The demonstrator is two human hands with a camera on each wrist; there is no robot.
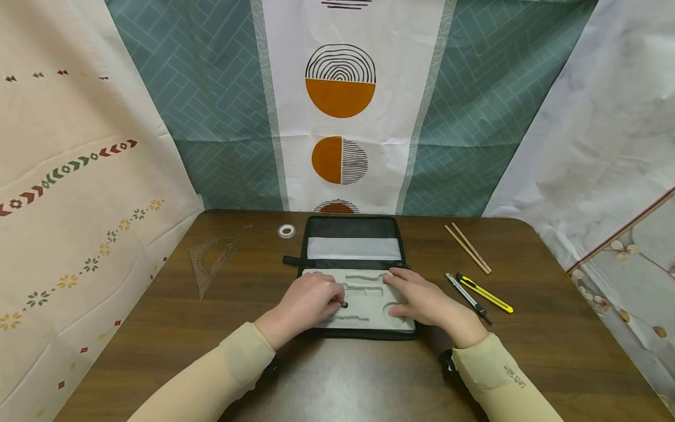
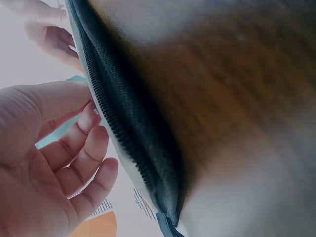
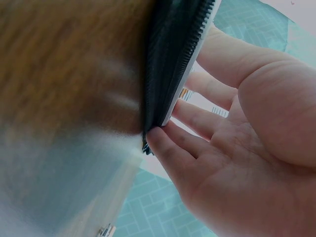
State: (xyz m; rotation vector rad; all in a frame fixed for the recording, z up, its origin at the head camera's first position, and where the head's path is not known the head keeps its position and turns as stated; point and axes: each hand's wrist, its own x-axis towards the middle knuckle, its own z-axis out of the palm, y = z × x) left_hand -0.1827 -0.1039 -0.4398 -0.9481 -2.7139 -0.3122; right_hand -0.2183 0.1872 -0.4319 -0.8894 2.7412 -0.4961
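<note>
Now, on a brown table [image 1: 237, 264] before patterned cloth [image 1: 221, 105], the left hand [image 1: 308, 296] pinches a small dark piece [image 1: 344, 305]; the right hand [image 1: 424, 299], loosely spread, touches an open case [image 1: 364, 333].

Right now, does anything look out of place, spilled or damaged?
Nothing stands out. The open case lies fairly straight on the table, its pale insert inside; the set square and yellow cutter lie slanted, but look set aside.
</note>
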